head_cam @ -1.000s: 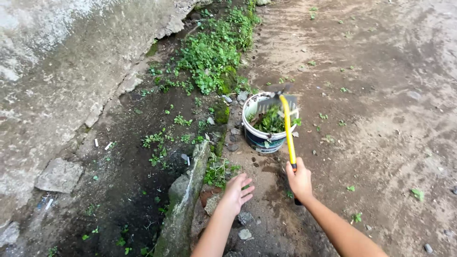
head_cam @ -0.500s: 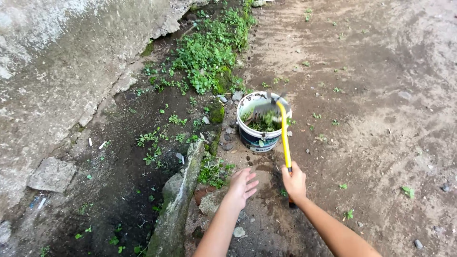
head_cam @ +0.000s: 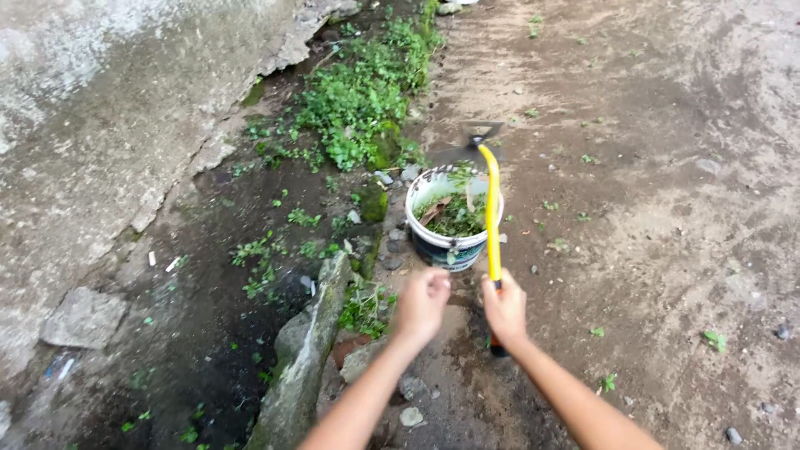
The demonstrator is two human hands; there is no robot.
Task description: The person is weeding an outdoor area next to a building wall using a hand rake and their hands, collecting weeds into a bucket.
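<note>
Bucket (head_cam: 451, 225) sits ahead of both hands, between weed strip and dirt path.
Wall (head_cam: 100, 125) far left; weeds (head_cam: 354, 96) run along its foot, behind-left of the bucket. Stone curb (head_cam: 304, 354) lies left of the left hand (head_cam: 422, 303). Right hand (head_cam: 503, 308) is just beside it, hoe (head_cam: 492, 208) reaching over the bucket, pulled weeds (head_cam: 454, 217) inside. Path (head_cam: 667, 167) lies to the right.

Both bare forearms reach forward from the lower edge, converging; the left hand (head_cam: 421, 303) is held out with fingers loosely curled inward, gripping nothing, back toward the camera; the right hand (head_cam: 505, 307) is just beside it, fist closed, wrist straight, knuckles upward.
</note>
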